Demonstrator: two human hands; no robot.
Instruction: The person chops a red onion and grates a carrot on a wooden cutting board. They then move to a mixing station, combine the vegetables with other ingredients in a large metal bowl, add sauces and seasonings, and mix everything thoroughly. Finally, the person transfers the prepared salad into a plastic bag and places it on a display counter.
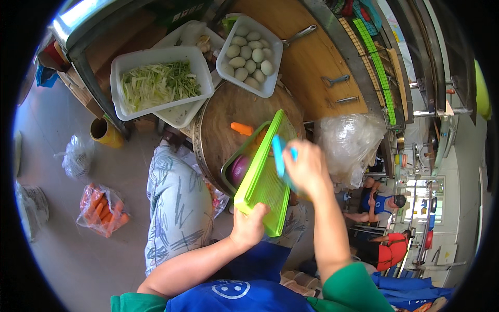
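Observation:
My left hand [248, 228] grips the near end of a bright green plastic slicer-like frame [259, 171], which is held tilted on its edge. In my right hand [306, 165] is a light blue plastic piece [280, 156], close against the frame's ribbed right face; its exact kind is unclear. Behind the frame, partly covered by it, a metal tray [226, 173] rests on a round wooden chopping block [212, 134]. A purple round vegetable [239, 168], perhaps an onion, lies in that tray. An orange carrot piece [241, 128] is at the tray's far side.
Beyond the block are a white tub [119, 105] of shredded greens and a tub [269, 91] of eggs. A peeler [335, 80] lies on the wooden board. A bag of carrots [103, 210] sits on the floor at left. Plastic wrapping [347, 144] bulges at right; two people work beyond.

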